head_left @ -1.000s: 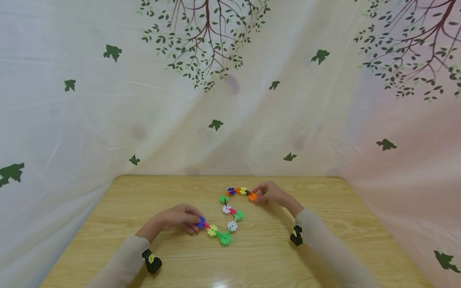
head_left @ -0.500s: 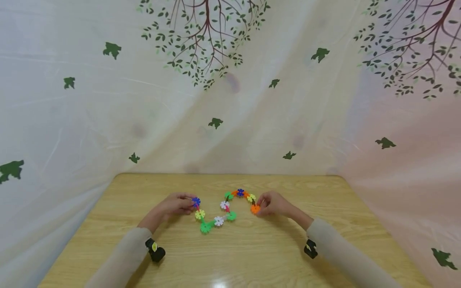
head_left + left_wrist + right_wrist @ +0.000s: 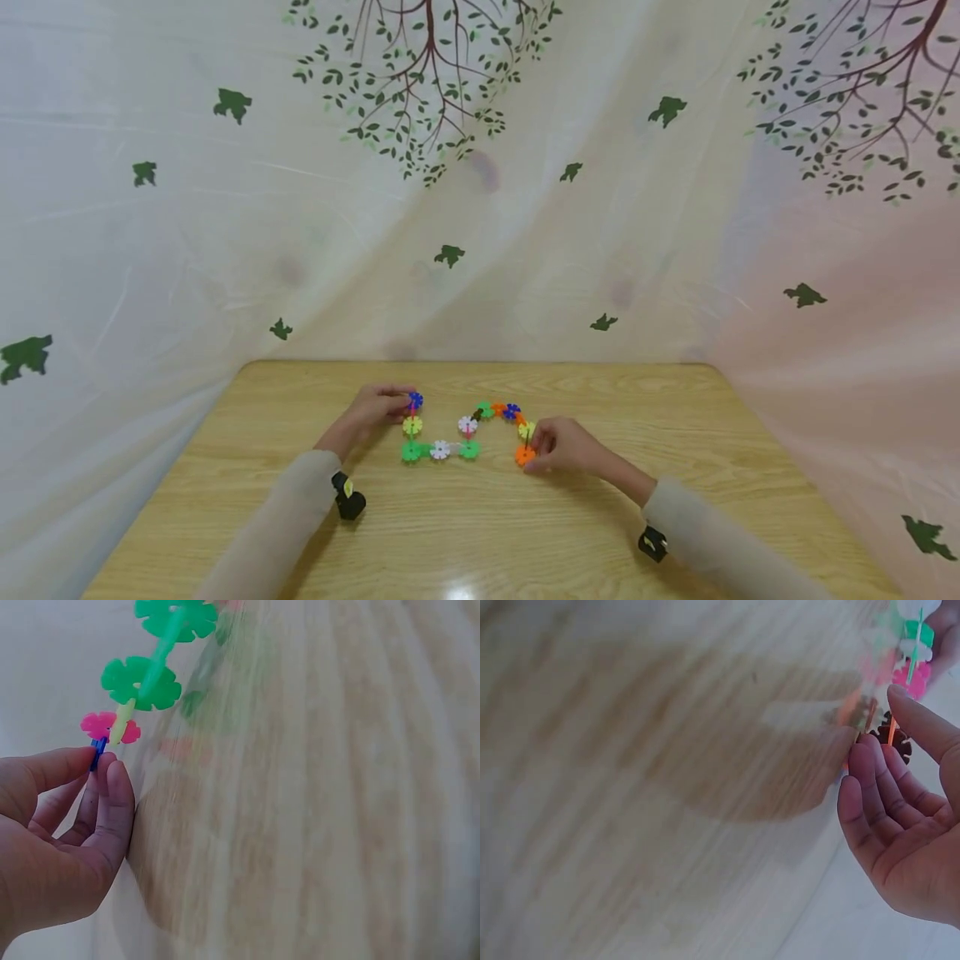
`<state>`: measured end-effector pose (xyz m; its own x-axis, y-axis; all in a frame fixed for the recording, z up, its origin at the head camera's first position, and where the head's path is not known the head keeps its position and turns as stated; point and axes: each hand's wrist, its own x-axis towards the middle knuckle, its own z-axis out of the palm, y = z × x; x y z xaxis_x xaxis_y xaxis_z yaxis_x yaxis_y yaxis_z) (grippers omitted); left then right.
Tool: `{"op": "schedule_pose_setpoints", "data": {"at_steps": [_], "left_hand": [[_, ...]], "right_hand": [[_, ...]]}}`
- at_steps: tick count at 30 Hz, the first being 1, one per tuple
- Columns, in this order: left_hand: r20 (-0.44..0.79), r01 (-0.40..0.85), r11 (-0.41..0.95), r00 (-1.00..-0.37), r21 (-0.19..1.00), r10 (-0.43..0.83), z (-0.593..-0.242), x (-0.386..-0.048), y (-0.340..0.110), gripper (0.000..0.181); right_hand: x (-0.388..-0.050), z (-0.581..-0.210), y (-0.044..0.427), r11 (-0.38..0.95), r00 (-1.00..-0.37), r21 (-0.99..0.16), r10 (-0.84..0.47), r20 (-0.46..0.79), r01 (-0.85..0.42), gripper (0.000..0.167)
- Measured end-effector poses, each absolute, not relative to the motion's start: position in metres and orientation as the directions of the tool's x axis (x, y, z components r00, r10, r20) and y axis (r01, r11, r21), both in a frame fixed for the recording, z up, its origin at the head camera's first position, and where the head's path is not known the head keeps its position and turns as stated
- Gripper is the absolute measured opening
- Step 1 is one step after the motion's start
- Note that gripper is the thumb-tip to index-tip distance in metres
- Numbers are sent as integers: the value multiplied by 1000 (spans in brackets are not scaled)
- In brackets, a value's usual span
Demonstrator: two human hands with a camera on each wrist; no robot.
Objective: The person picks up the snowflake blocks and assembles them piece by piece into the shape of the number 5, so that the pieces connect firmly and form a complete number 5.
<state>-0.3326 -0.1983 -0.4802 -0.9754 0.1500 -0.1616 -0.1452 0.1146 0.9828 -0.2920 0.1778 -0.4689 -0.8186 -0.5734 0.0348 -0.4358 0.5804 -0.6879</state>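
A chain of linked plastic snowflake discs (image 3: pixel 440 450) in several colours stretches between the two hands in the head view. My left hand (image 3: pixel 372 407) pinches the blue disc (image 3: pixel 415 402) at the chain's left end; in the left wrist view thumb and fingertips meet on that blue disc (image 3: pixel 97 754), with pink and green discs (image 3: pixel 141 682) beyond. At the other end, nearer me, my right hand (image 3: pixel 568 446) pinches the orange disc (image 3: pixel 525 455). In the right wrist view the right fingers partly hide it, and a brown disc (image 3: pixel 895 739) shows behind them. The chain bends down, across, then arches up.
A light wood table (image 3: pixel 465 533) lies under the chain and both hands. Behind it hangs a pale curtain (image 3: pixel 360 275) printed with leaves and branches. Each sleeve carries a black wrist camera (image 3: pixel 349 497).
My left hand has moved away from me, carrying the blue end. My right hand has come nearer me with the orange end. The chain's S shape has turned into a squared dip beside an arch.
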Motion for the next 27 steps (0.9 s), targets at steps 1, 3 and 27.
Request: {"op": "schedule_pose_setpoints", "data": {"at_steps": [1, 3, 27], "left_hand": [[-163, -146, 124, -977, 982, 141, -480, -335, -198, 39], [-163, -147, 138, -980, 980, 116, -480, -339, -196, 38], [-248, -174, 382, -957, 908, 152, -469, -277, -201, 54]], "right_hand": [[-290, -469, 177, 574, -815, -689, -579, 41, -442, 28], [-287, -468, 175, 562, -810, -698, -585, 44, -444, 27], [-366, -451, 173, 526, -688, -698, -723, -66, -486, 39]]}}
